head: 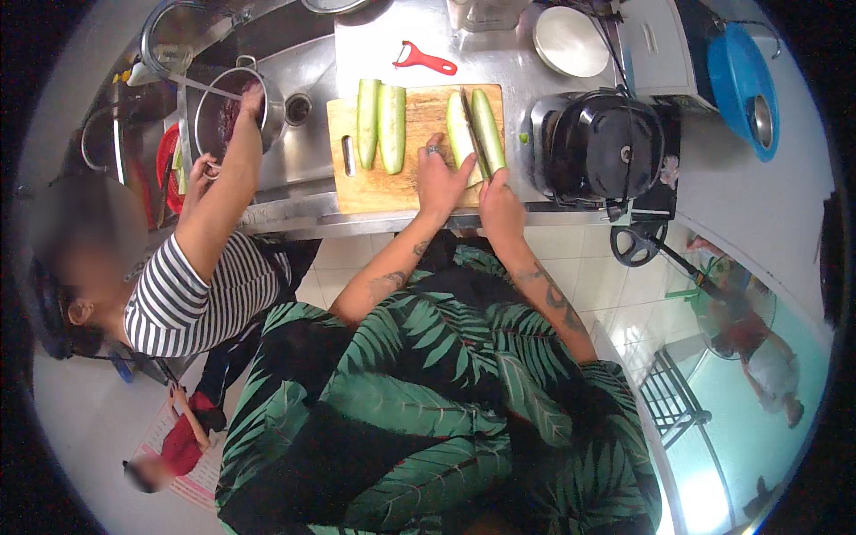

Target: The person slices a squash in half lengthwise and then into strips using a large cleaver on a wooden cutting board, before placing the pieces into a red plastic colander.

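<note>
My right hand [501,204] grips a knife [476,137], whose dark blade points away from me between two peeled pale-green gourd pieces. My left hand [440,179] is at the near end of the left one of these pieces [459,130], its thumb over that end and its fingers spread on the left side. How firmly it holds the piece is unclear. The right piece [488,124] lies along the blade's right side. Two more long gourd pieces, one [368,124] beside another [392,130], rest on the left part of the wooden cutting board [421,194].
A red peeler [428,60] lies beyond the board. On the right stand a black electric appliance [605,150] and a white plate [572,41]. At left, a person in a striped shirt [200,294] has one hand in a metal pot [210,130] in the sink [301,147].
</note>
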The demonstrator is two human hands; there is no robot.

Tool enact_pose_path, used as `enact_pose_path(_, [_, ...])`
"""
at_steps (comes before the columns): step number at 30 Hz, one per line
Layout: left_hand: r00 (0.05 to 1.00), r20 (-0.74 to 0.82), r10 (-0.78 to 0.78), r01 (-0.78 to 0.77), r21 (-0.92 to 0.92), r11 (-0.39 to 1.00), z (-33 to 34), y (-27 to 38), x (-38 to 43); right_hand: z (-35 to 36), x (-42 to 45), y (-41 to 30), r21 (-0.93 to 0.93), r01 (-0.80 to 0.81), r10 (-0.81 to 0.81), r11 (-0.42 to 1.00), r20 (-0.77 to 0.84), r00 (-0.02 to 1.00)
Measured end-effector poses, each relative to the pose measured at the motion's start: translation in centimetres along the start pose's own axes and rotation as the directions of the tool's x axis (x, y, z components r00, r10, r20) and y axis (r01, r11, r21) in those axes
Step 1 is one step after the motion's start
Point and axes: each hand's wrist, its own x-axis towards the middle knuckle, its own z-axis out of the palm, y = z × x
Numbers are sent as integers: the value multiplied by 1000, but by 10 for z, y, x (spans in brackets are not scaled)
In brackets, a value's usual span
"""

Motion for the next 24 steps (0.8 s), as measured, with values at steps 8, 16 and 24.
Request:
enact_pose_path(8, [1000, 24, 16, -16, 19, 1000, 3, -15, 2, 25, -18, 18, -32, -17, 20, 999, 79, 997])
enact_pose_path(16, [946, -312, 95, -29, 207, 978, -83, -22, 25, -49, -76, 70, 247, -85, 35, 965, 200, 979])
enact_pose_path(24, [949, -314, -21, 129, 326, 937, -93, -36, 70, -17, -20, 68, 197, 82, -51, 977, -158, 986])
